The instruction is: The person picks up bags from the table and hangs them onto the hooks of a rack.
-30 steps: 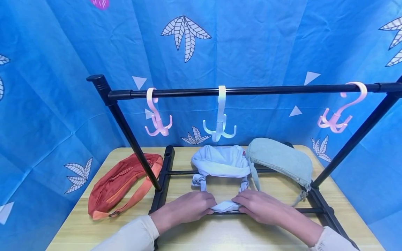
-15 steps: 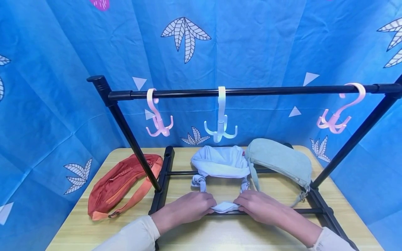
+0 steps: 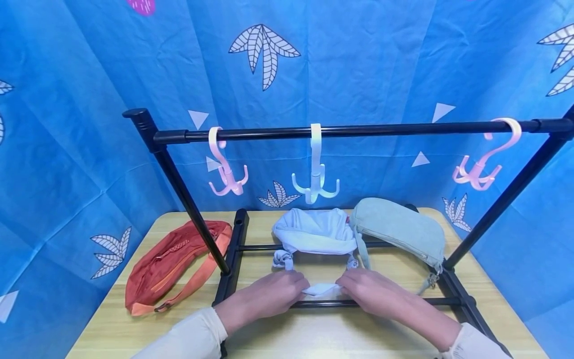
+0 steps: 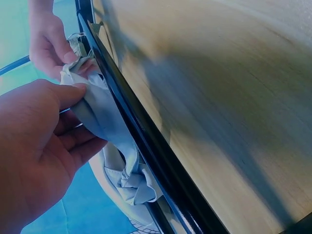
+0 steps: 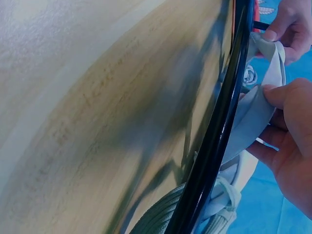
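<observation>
A light blue bag [image 3: 314, 232] with a knotted strap lies on the table behind my hands. My left hand [image 3: 275, 294] pinches the bag's strap [image 3: 321, 289] between thumb and fingers, just above the rack's front lower bar [image 3: 332, 303]. On the same strap, a short way to the right, my right hand [image 3: 374, 294] pinches with thumb and fingers. Both wrist views show the strap [image 4: 100, 109] as a wide fabric band raised beside the bar. A knot [image 4: 134, 185] in the strap shows below the left hand.
A black rack stands over the table, its top rail [image 3: 381, 130] carrying a pink hook [image 3: 228, 174], a white hook [image 3: 316, 174] and another pink hook [image 3: 477, 174]. A red bag [image 3: 172, 264] lies left, a pale green bag [image 3: 399, 229] right. Blue cloth [image 3: 367, 65] hangs behind.
Both hands have risen slightly with the strap, lifting it off the front bar. The right hand has shifted a little, and the stretch of strap between the hands looks flatter.
</observation>
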Tool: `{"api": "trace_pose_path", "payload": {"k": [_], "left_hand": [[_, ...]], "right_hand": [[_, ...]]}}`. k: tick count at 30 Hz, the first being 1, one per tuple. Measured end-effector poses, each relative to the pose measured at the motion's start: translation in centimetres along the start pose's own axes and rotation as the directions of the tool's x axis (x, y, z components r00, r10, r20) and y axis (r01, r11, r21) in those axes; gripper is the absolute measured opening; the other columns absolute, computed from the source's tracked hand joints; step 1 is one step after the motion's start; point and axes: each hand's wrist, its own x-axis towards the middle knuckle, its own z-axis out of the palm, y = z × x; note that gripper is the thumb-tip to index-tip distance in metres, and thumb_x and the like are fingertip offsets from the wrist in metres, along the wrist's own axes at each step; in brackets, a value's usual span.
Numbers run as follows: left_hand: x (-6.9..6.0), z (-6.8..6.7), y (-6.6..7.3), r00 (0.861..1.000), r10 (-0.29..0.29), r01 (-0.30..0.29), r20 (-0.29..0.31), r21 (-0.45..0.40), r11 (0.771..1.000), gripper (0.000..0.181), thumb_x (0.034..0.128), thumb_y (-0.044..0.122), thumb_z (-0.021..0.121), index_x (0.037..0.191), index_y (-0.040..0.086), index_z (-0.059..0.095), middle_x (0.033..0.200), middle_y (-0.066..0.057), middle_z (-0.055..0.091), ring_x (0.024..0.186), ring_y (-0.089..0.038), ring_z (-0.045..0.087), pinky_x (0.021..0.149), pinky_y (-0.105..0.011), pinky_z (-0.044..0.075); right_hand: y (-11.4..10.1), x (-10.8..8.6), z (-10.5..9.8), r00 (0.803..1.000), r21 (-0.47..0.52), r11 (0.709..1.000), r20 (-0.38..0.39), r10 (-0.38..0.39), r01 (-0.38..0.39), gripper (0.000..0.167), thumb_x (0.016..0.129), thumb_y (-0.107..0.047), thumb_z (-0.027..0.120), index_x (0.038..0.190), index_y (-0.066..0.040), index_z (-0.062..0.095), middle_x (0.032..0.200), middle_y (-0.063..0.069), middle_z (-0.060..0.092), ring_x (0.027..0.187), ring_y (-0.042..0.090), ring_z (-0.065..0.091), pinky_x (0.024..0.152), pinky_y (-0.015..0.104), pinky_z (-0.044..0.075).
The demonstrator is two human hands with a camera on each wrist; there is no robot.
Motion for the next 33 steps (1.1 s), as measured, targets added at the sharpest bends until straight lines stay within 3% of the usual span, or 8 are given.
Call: {"api": "trace_pose_path", "payload": {"k": [9,16,21,33], "left_hand": [[0.0,-0.2,-0.1,1.0,-0.007,0.007,-0.019,-0.007,1.0,0.009,0.1014,0.023,0.067,0.106,0.015,0.069,0.091,0.007,0.068,0.081,-0.002,0.061,0.072,-0.017,0.054],[0.1,-0.4,0.0,1.0,-0.021,0.021,-0.016,-0.008,1.0,0.013,0.1004,0.026,0.069,0.107,0.015,0.069,0.096,0.006,0.072,0.086,-0.004,0.065,0.077,-0.02,0.056],[0.1,-0.5,-0.2,0.999,-0.036,0.035,-0.022,-0.025,0.999,0.014,0.0985,0.025,0.072,0.107,0.015,0.071,0.095,0.006,0.073,0.083,-0.004,0.064,0.074,-0.018,0.055],[-0.1,-1.1,-0.5,0.994,0.005,-0.004,-0.105,0.016,1.0,0.01,0.0999,0.02,0.069,0.104,0.013,0.073,0.087,0.005,0.072,0.077,-0.006,0.063,0.071,-0.019,0.056]], "right_hand": [[0.2,-0.1,-0.1,0.998,-0.031,1.0,-0.063,0.002,-0.004,0.02,0.089,-0.012,0.076,0.108,-0.01,0.071,0.097,-0.001,0.072,0.089,0.012,0.068,0.08,0.025,0.061],[0.1,0.1,-0.6,0.998,-0.011,0.999,-0.049,0.034,-0.035,0.017,0.093,-0.013,0.073,0.109,-0.011,0.071,0.101,-0.002,0.073,0.093,0.012,0.069,0.084,0.029,0.061],[0.1,0.3,-0.8,0.997,0.001,0.999,-0.057,0.045,-0.045,0.015,0.093,-0.012,0.073,0.107,-0.011,0.071,0.1,-0.002,0.072,0.092,0.013,0.068,0.085,0.031,0.061],[0.2,0.6,-1.0,0.991,0.044,0.995,-0.09,0.096,-0.092,0.009,0.098,-0.017,0.067,0.104,-0.012,0.071,0.094,-0.005,0.068,0.088,0.008,0.063,0.079,0.027,0.059]]}}
